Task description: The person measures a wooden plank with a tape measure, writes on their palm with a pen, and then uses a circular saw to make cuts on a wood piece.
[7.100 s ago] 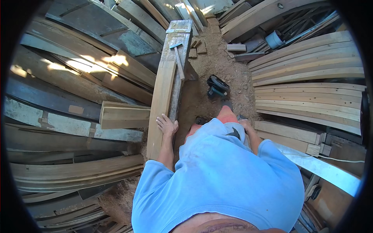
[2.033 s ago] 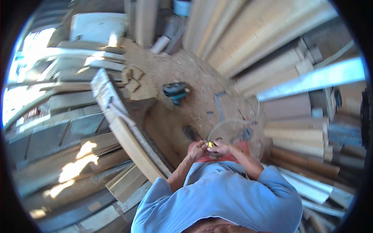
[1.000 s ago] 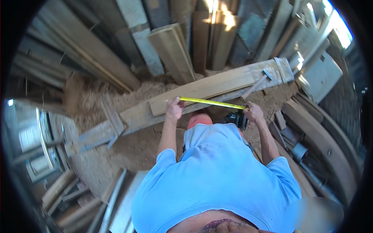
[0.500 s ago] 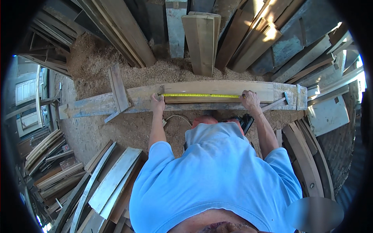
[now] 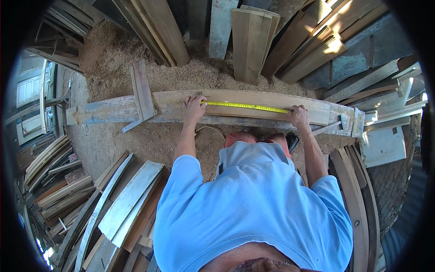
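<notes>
A long, weathered wooden plank (image 5: pixel 317 111) lies across a low beam in front of me. A yellow measuring tape (image 5: pixel 247 106) is stretched along its top. My left hand (image 5: pixel 194 109) presses the tape's free end flat on the plank. My right hand (image 5: pixel 299 119) holds the tape's other end, with the case hidden in my fist, on the plank's near edge. My blue shirt fills the lower middle of the view.
Sawdust (image 5: pixel 113 50) covers the ground beyond the plank. Upright boards (image 5: pixel 251 41) lean at the back. Curved planks (image 5: pixel 122 199) are stacked at lower left, more at right (image 5: pixel 358 195). A short board (image 5: pixel 141 88) crosses the beam's left part. A white panel (image 5: pixel 383 145) lies at right.
My view has swung round since a second ago and the plank now lies level. Both hands have settled on it, with the tape drawn flat between them.
</notes>
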A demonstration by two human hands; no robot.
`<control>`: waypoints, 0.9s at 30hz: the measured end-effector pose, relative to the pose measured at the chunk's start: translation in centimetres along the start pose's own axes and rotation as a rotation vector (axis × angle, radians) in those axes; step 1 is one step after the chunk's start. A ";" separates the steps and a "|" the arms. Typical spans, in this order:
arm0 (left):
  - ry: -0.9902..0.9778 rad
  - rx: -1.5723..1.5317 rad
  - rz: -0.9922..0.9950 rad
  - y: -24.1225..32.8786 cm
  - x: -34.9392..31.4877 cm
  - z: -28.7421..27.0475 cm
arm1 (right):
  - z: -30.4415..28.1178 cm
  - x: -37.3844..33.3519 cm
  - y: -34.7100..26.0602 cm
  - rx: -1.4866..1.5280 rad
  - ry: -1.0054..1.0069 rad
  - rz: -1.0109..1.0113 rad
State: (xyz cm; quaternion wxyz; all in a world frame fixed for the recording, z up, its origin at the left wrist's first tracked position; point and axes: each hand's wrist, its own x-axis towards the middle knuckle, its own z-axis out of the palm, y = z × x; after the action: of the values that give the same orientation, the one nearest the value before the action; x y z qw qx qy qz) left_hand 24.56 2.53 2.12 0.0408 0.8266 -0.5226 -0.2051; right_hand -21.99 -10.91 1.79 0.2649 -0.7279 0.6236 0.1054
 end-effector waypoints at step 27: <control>0.023 -0.112 0.049 -0.5 1.1 0.3 | 0.9 0.0 -0.1 -0.028 0.051 0.010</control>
State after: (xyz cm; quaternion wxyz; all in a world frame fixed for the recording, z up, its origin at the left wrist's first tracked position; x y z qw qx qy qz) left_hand 25.27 1.85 1.35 0.0981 0.8122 -0.5299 -0.2234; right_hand -21.77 -10.47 1.05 0.2382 -0.7309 0.6321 0.0969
